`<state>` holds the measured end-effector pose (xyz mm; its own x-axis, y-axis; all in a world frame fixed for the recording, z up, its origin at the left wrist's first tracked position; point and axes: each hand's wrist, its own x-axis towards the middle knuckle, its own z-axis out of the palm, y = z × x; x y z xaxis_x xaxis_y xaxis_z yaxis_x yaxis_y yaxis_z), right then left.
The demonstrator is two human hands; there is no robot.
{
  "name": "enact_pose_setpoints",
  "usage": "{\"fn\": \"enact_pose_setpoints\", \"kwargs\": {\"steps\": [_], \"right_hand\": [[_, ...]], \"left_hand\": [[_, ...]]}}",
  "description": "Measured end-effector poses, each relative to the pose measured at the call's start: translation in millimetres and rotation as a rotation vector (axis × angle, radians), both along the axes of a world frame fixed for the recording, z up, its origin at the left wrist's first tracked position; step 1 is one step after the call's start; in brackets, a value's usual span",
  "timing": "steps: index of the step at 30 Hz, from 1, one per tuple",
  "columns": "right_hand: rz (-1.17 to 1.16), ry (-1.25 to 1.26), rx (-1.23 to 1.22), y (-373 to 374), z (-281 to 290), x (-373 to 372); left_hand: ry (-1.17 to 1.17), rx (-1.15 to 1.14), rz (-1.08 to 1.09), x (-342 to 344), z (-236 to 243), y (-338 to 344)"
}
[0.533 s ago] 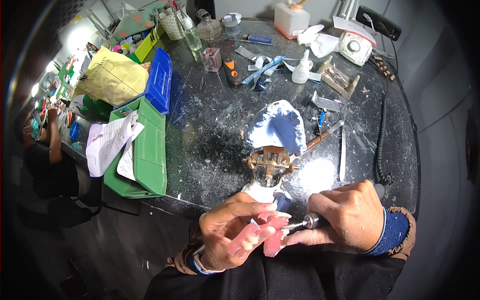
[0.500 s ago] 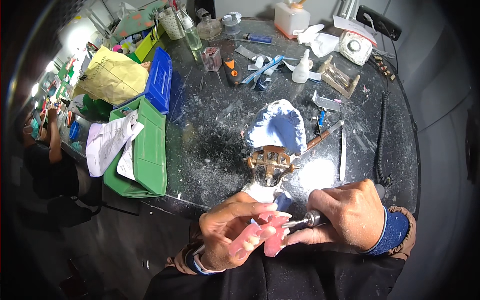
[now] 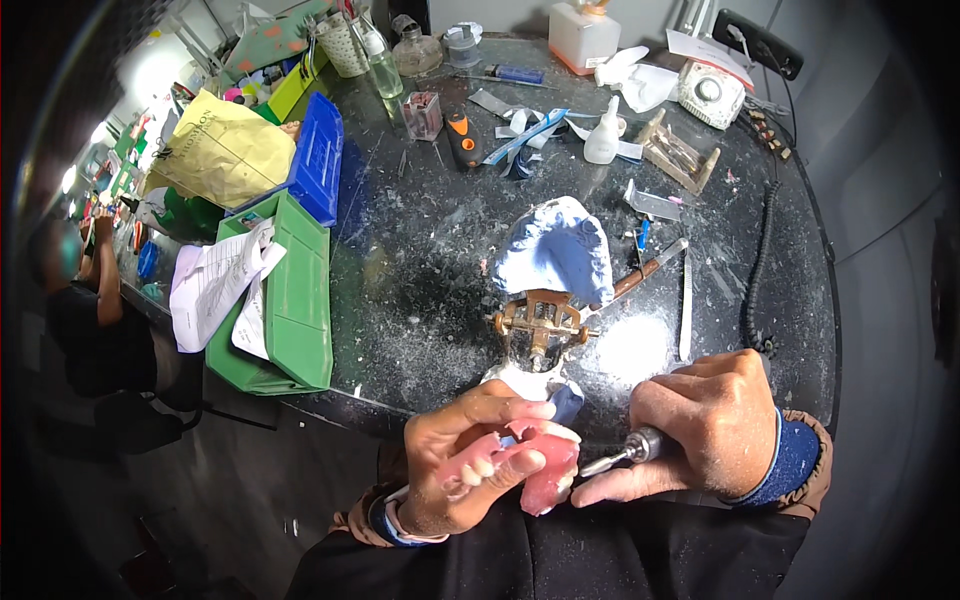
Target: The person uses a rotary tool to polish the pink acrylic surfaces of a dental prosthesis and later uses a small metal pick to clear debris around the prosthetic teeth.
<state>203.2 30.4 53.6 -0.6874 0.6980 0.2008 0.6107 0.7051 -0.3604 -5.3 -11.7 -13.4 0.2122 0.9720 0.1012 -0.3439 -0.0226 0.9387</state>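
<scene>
Between its thumb and fingers, my left hand (image 3: 462, 440) pinches a pink denture (image 3: 548, 482) with a few pale teeth, over my lap at the bench edge. My right hand (image 3: 705, 430) is wrapped round a dental handpiece (image 3: 643, 446), a metal rotary tool. Its slim tip points left at the denture's right side, with a small gap between them. Just beyond my hands stands a brass articulator (image 3: 541, 322), with a bluish-white plaster dental cast (image 3: 556, 254) tipped back on top. The denture's underside is hidden by my fingers.
Stacked at left are a green bin (image 3: 300, 300) with papers and a blue bin (image 3: 318, 160). A brown-handled tool (image 3: 640, 275) and a thin metal spatula (image 3: 686, 305) lie right of the cast. A coiled cord (image 3: 762, 270) runs along the right edge. Another person (image 3: 85, 320) sits far left.
The handpiece tip has drawn back to the right, away from the denture. My left hand has turned the denture slightly, so its toothed arm faces differently.
</scene>
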Motion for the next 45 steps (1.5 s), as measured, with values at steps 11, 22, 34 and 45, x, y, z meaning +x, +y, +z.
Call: {"fn": "enact_pose_setpoints", "kwargs": {"steps": [11, 22, 34, 45], "right_hand": [[-0.025, 0.005, 0.058, -0.9, -7.0, -2.7], [-0.041, -0.024, -0.038, -3.0, -2.5, -3.0], [0.317, 0.310, 0.020, 12.7, -1.3, 1.9], [0.153, 0.403, 0.075, 0.4, -6.9, -3.6]], "left_hand": [[-0.428, 0.102, -0.089, 11.3, -17.0, 3.7], [-0.815, -0.302, -0.354, 10.3, -12.3, 0.6], [-0.845, -0.596, -0.513, 10.2, -14.3, -1.9], [-0.194, 0.264, -0.004, 17.0, -4.4, 7.2]]}}
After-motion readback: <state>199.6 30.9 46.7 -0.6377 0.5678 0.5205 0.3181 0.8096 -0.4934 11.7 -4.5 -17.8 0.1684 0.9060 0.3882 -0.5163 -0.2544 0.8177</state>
